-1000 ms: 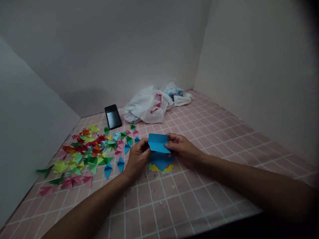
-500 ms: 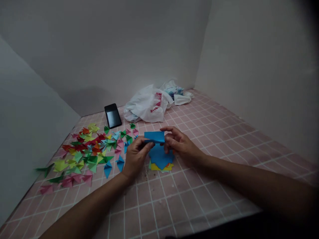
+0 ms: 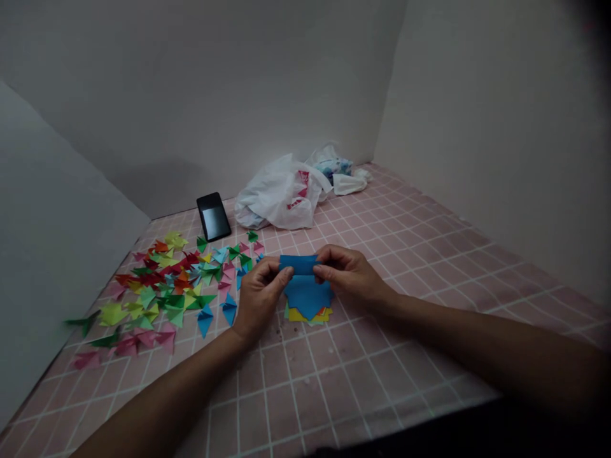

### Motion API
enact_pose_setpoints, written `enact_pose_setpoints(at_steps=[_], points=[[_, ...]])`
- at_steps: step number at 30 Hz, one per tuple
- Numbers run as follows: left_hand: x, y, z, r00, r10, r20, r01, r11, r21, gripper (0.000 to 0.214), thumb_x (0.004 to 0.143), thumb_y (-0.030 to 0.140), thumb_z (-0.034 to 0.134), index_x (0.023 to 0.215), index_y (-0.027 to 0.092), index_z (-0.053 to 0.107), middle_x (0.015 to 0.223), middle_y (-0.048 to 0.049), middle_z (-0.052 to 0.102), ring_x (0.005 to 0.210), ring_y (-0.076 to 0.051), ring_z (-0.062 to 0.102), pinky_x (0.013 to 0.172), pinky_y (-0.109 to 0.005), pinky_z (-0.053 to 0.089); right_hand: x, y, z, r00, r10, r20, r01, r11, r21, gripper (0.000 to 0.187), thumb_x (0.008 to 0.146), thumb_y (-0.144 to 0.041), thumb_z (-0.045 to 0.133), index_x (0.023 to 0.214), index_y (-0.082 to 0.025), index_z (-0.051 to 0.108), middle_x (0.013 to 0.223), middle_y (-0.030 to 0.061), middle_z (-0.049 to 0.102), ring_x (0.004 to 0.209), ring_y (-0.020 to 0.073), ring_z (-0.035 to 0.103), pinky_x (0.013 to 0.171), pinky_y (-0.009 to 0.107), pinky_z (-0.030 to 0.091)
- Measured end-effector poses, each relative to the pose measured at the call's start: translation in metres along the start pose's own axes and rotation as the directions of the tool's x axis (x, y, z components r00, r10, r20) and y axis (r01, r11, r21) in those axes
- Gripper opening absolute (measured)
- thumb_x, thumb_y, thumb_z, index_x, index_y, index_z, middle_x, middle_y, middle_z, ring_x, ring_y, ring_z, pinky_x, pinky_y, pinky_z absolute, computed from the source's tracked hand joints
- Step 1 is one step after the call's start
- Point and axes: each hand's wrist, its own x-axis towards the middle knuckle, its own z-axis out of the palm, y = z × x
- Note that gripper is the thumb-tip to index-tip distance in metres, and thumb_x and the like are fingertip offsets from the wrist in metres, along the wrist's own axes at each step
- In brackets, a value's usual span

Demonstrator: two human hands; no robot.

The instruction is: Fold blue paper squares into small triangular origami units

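Observation:
A folded piece of blue origami paper (image 3: 299,264) is stretched between my two hands, its long side running left to right. My left hand (image 3: 262,286) pinches its left end between thumb and fingers. At the right end, my right hand (image 3: 348,272) grips it the same way. Just below lies a stack of square paper sheets (image 3: 309,298), blue on top, with yellow, orange and pale green corners poking out. Left of my left hand, two blue folded paper birds (image 3: 205,320) lie apart from a large spread of folded paper pieces (image 3: 174,280) in many colours.
A black phone (image 3: 213,217) leans near the back wall. White plastic bags (image 3: 281,194) with red print lie crumpled beside it, and a smaller patterned bundle (image 3: 334,168) is behind them. The pink tablecloth (image 3: 429,273) has a white grid. Grey walls enclose the back and sides.
My right hand has closed on the paper's right end, where its fingers were looser before. The blue paper now lies flatter toward me, held at both ends.

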Motion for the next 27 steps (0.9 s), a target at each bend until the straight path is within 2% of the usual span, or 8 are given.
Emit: enact_pose_setpoints(at_steps=[7,16,27], points=[[-0.0007,-0.001,0.0035,0.998,-0.067,-0.022,0.064,0.992,-0.113,0.019,0.077,0.032,0.079,0.074,0.018,0.067,0.071,0.0011,0.065,0.068,-0.013,0.058,0.066,-0.025,0.048,-0.0008,0.001,-0.0001,0.999,0.019,-0.049,-0.02,1.0,-0.017,0.024,0.075,-0.038,0.077,0.072,-0.02,0.06,0.07,-0.0007,0.061,0.063,0.0132,0.052,0.059,0.028,0.041],[-0.0011,0.0004,0.003,0.996,-0.074,-0.056,0.07,0.995,-0.071,0.023,0.076,0.031,0.08,0.069,0.018,0.062,0.07,0.0017,0.062,0.067,-0.012,0.056,0.065,-0.024,0.045,-0.0013,-0.0009,0.0025,0.997,0.019,-0.07,-0.019,1.0,0.002,0.029,0.072,-0.038,0.078,0.068,-0.02,0.056,0.068,-0.0025,0.053,0.058,0.0105,0.043,0.054,0.026,0.035],[-0.0012,0.0067,0.0049,0.996,-0.019,-0.087,0.016,0.999,-0.028,0.024,0.074,0.03,0.08,0.066,0.018,0.061,0.067,0.0016,0.061,0.064,-0.012,0.054,0.062,-0.024,0.044,-0.0033,-0.0009,0.0041,0.994,-0.023,-0.106,0.02,0.999,-0.027,0.027,0.073,-0.034,0.075,0.066,-0.02,0.053,0.071,-0.0014,0.053,0.063,0.012,0.046,0.057,0.027,0.037]])
